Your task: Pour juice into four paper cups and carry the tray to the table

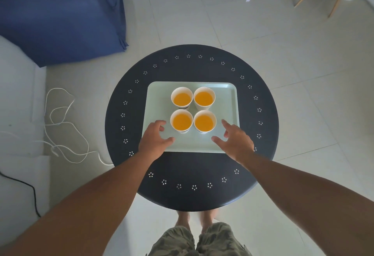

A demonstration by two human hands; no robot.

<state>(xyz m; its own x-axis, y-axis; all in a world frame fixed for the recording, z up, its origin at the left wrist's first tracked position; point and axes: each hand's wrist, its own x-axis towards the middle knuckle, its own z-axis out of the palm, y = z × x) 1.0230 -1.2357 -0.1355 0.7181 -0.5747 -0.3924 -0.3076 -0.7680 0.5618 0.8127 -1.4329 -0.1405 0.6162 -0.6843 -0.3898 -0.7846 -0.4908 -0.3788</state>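
- Tray point(226, 102) sits mid-table point(192, 172), four cups point(193, 110) brim-full: rigid but slosh-prone.
- I judge the tray's side rims the best hold.
- Left hand point(152, 141), right hand point(235, 143): fingers spread, holding nothing.

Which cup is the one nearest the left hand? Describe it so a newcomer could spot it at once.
Find the round dark table with the pale green tray on it. Four paper cups of orange juice stand there in a square. The one meant is the near-left cup, just right of the open left hand; the other near cup sits closer to the right hand.
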